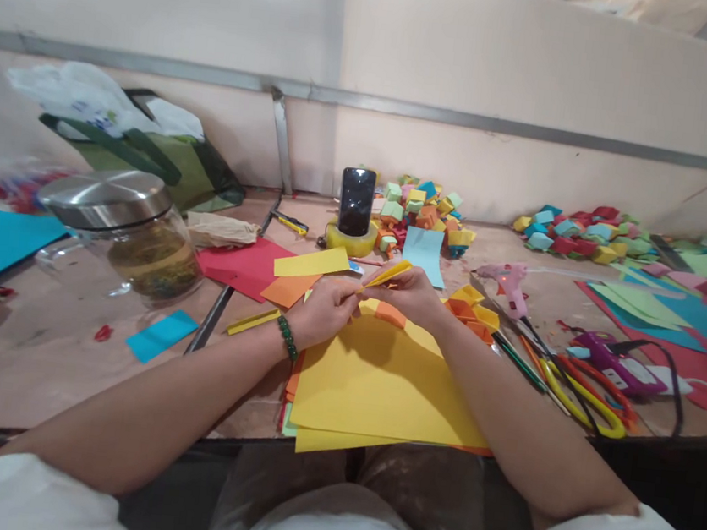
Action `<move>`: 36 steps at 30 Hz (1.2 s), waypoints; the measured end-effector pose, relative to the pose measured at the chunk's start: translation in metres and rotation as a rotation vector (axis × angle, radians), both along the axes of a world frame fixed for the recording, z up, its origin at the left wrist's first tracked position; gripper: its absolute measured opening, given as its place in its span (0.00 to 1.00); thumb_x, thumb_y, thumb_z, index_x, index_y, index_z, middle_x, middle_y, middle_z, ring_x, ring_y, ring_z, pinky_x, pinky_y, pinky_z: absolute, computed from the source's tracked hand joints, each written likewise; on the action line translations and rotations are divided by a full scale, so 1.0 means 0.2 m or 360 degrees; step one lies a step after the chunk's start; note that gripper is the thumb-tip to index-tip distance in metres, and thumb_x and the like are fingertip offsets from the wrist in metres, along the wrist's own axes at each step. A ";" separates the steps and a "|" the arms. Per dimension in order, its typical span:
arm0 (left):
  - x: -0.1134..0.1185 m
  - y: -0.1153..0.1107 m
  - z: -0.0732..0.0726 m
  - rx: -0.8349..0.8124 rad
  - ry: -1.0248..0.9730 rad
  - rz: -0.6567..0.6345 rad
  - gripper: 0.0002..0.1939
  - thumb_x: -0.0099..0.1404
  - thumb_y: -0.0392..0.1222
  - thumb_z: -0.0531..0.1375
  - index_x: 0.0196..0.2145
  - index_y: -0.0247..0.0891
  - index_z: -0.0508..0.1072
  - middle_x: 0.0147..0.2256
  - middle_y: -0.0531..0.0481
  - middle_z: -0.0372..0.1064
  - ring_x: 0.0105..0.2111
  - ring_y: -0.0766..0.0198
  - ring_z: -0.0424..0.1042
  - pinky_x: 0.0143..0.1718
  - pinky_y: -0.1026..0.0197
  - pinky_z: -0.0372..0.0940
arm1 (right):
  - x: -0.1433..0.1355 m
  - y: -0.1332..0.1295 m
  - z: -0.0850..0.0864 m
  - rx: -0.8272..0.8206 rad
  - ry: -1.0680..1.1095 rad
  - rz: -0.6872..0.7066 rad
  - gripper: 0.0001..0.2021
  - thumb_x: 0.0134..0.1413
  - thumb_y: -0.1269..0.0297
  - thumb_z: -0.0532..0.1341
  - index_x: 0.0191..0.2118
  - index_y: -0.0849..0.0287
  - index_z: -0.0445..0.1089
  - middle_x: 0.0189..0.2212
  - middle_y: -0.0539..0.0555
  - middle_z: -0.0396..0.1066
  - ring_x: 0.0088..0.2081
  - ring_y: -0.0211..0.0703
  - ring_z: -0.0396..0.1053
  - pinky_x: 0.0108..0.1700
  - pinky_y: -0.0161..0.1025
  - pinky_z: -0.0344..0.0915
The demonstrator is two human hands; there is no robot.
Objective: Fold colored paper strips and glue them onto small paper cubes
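Both hands on one folded yellow paper strip (389,275)
Head view: left hand (328,306) and right hand (412,294) have fingertips pinched closed on it, around the far end of the big yellow paper stack (378,387); upright black phone (356,202) sits beyond that stack

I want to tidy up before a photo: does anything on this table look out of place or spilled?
No spill shows. A small crumpled red scrap lies by itself near the blue paper slip, like stray litter. The phone stands upright at a yellow roll, unusual but perhaps deliberate.
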State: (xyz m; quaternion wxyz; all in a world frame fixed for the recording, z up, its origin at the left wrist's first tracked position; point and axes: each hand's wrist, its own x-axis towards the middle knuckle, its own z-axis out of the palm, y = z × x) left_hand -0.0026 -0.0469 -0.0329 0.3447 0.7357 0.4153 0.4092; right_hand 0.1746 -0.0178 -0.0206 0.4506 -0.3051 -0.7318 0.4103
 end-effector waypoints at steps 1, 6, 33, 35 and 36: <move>0.00 0.00 0.00 -0.0015 -0.0019 0.0015 0.11 0.56 0.36 0.55 0.17 0.38 0.71 0.19 0.52 0.68 0.20 0.69 0.65 0.22 0.68 0.59 | 0.00 0.00 0.00 0.0067 -0.0025 -0.0032 0.15 0.42 0.50 0.71 0.26 0.58 0.77 0.27 0.54 0.74 0.30 0.43 0.71 0.34 0.42 0.69; 0.02 -0.01 0.03 -0.0395 -0.0318 0.0121 0.09 0.54 0.38 0.55 0.24 0.36 0.76 0.20 0.53 0.71 0.19 0.68 0.67 0.23 0.67 0.63 | 0.00 -0.06 0.01 0.0772 -0.0302 -0.0184 0.06 0.53 0.62 0.65 0.30 0.57 0.77 0.27 0.53 0.71 0.30 0.39 0.69 0.33 0.37 0.65; 0.01 0.00 -0.01 0.0228 -0.0071 -0.0068 0.12 0.66 0.40 0.51 0.41 0.36 0.73 0.31 0.48 0.73 0.33 0.62 0.72 0.40 0.59 0.67 | -0.05 -0.08 0.00 0.0507 -0.0298 -0.0313 0.07 0.56 0.60 0.61 0.37 0.57 0.69 0.29 0.50 0.70 0.23 0.35 0.70 0.28 0.34 0.67; 0.00 0.00 -0.02 0.0278 -0.0007 -0.0038 0.17 0.67 0.38 0.50 0.52 0.36 0.68 0.31 0.49 0.74 0.34 0.61 0.73 0.41 0.58 0.66 | -0.05 -0.07 -0.01 0.0463 -0.0280 -0.0333 0.09 0.55 0.58 0.62 0.37 0.58 0.69 0.29 0.50 0.71 0.23 0.34 0.70 0.26 0.34 0.66; 0.00 0.00 -0.03 0.0300 0.0016 -0.0021 0.21 0.67 0.37 0.50 0.57 0.37 0.63 0.31 0.49 0.74 0.35 0.61 0.73 0.42 0.57 0.66 | -0.05 -0.06 -0.01 0.0410 -0.0264 -0.0322 0.11 0.54 0.56 0.63 0.39 0.58 0.69 0.28 0.50 0.71 0.22 0.35 0.70 0.26 0.34 0.66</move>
